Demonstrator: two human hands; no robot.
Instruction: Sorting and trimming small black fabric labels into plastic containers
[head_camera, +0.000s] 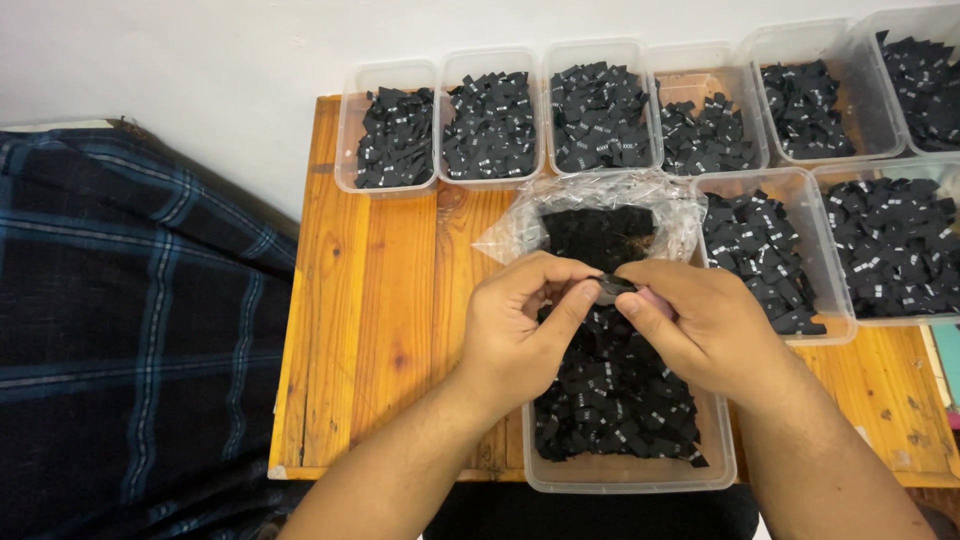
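Head view, looking down on a slatted wooden table (370, 300) of orange-brown, varnished planks with visible knots. Both forearms enter from the lower edge and converge at the centre of the frame. The left hand (515, 325) is curled, knuckles up, its thumb and forefinger pinched closed on a small black fabric label (612, 285); the right hand (700, 325) meets it from 3 o'clock, its fingers closed on the same label, so that the piece is held between the two hands, above the near tub (628, 475).

This near tub, a clear rectangular plastic container at 6 o'clock of the hands, holds a loose heap of similar small black labels with tiny white marks. Just beyond the hands, at 12 o'clock, lies a crumpled clear plastic bag (520, 225), glossy and wrinkled, with more black labels inside.

Along the far edge of the table stands a row of clear tubs (350, 130), each part filled with the same flat, square-cut black pieces. Two further tubs (835, 260) stand at 3 o'clock of the hands, touching side by side. At 9 o'clock, off the table, lies a dark blue checked cloth (130, 330), soft and creased, with lighter blue lines. A plain white wall (200, 50) backs the scene.
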